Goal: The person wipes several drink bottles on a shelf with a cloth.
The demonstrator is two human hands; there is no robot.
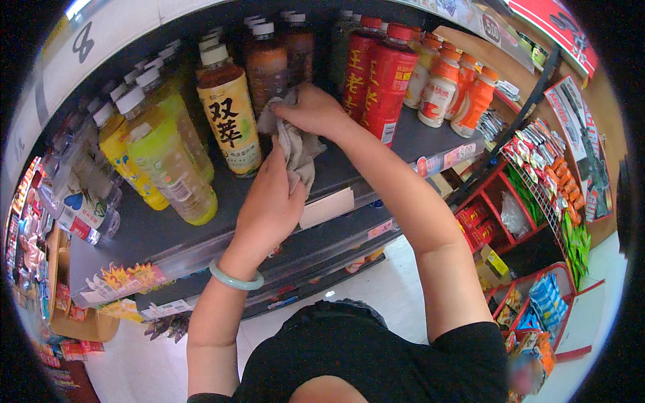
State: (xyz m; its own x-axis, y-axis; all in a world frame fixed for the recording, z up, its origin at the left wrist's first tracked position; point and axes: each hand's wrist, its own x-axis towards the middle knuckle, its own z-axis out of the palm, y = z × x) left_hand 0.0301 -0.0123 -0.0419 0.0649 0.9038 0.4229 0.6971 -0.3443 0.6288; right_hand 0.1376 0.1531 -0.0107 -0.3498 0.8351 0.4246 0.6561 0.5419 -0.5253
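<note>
A crumpled grey cloth is between my hands, just above the dark shelf. My right hand grips its upper part, in front of a brown drink bottle. Lower down, my left hand has its thumb and fingers on the cloth's near side; its fingertips are partly hidden. Close to the left hand stands a drink bottle with a yellow label and white cap. Red drink bottles stand right of the right hand, partly behind that forearm.
Green-yellow bottles and water bottles fill the shelf's left side. Orange-capped white bottles stand at the right. Price tags line the front edge. Red-framed snack racks stand to the right.
</note>
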